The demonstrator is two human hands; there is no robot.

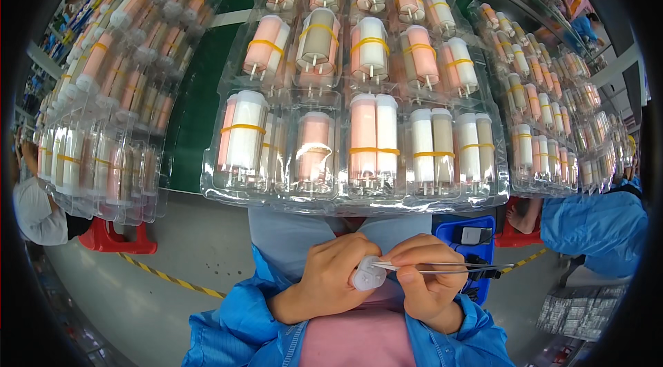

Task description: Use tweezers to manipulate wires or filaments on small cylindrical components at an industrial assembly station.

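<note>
The left hand (331, 274) is curled closed around a translucent white cylinder (369, 277), leaving its round end exposed at the thumb side, between three and four o'clock from the knuckles. That end faces up toward the wearer; the rest of the cylinder's long axis runs back into the fist and is hidden there.

The right hand (429, 274) has thumb and fingers pinched together on slim metal tweezers (469, 269), which lie almost along a nine-to-three line. Their tips point to nine o'clock and meet the cylinder's end at about one o'clock on its rim; at this size I can't tell whether they touch it or hang just above. From the right hand the cylinder is at nine o'clock, just beside the fingertips, and the left hand is nearer, being wrapped on it.

At twelve o'clock, well apart from both hands, clear plastic trays (359, 205) hold banded pink, white and grey cylinders (376, 133). A blue bin (445, 231) sits at two o'clock from the right hand.
</note>
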